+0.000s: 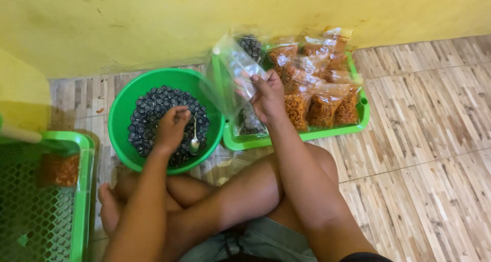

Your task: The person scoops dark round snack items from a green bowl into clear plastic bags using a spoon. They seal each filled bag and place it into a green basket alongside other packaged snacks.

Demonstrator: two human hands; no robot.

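Note:
My left hand grips a metal spoon over a round green bowl filled with small dark ring-shaped snacks. The spoon's head hangs down, just above the snacks. My right hand holds up a clear empty plastic bag beside the bowl's right rim, its mouth tilted toward the bowl. I sit cross-legged on the floor behind the bowl.
A green tray to the right holds several sealed bags of orange snacks and some bags of dark snacks. A green mesh crate stands at the left. A yellow wall runs along the back; wood-pattern tile floor lies to the right.

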